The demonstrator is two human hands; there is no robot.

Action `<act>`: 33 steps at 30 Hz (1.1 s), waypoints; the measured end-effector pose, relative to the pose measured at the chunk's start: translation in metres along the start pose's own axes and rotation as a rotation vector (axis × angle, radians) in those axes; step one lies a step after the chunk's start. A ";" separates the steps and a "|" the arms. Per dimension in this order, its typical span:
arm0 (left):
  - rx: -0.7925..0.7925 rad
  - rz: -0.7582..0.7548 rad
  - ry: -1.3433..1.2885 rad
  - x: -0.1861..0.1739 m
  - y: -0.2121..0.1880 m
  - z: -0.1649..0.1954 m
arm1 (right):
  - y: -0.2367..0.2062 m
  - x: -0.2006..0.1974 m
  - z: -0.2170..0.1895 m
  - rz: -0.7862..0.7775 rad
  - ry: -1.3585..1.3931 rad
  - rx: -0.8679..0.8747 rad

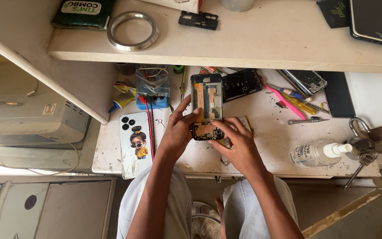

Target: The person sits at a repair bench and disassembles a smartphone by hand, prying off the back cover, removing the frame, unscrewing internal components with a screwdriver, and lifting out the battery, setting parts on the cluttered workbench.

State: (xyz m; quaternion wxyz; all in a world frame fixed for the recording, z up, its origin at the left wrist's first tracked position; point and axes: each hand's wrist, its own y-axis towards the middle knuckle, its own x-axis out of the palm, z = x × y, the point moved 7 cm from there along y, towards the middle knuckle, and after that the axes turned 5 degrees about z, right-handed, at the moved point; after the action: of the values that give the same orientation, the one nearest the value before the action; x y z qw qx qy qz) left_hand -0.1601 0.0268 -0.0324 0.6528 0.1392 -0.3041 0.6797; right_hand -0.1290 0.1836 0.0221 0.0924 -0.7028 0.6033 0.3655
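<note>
While both hands work over a scuffed white workbench (288,146), a person holds an opened phone (207,106) upright above its middle, the back cover off and the orange-brown inner boards showing. The left hand (178,130) grips the phone's left edge, thumb and fingers curled round it. The right hand (239,144) is closed at the phone's lower end, fingertips (223,124) pinched against the small circuit board there; whether they hold a tool cannot be told. Just left of the hands lies a white phone case (135,141) with a cartoon figure, red and black leads running beside it. Behind the phone sits a black phone frame (242,84). To the right lie a pink pry tool (286,102), a screwdriver (307,120), a clear spray bottle (317,152) and a padlock with keys (361,144). A metal ring (133,31) rests on the shelf above.
</note>
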 end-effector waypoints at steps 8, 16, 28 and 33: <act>0.014 -0.002 -0.035 -0.003 0.000 0.001 | -0.001 0.001 0.008 -0.030 0.111 0.079; -0.019 0.059 -0.124 -0.012 0.005 -0.001 | -0.002 0.014 0.028 -0.035 0.761 0.282; -0.011 0.091 -0.238 -0.019 0.007 -0.003 | -0.004 0.016 0.030 -0.112 0.770 0.325; 0.028 0.044 -0.264 -0.015 0.005 0.002 | -0.004 0.015 0.029 -0.082 0.791 0.376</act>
State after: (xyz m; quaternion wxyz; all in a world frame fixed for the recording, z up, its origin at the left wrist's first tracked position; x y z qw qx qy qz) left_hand -0.1639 0.0141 -0.0412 0.5901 0.2300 -0.3808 0.6737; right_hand -0.1368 0.1893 -0.0091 -0.0050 -0.7830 0.6199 -0.0516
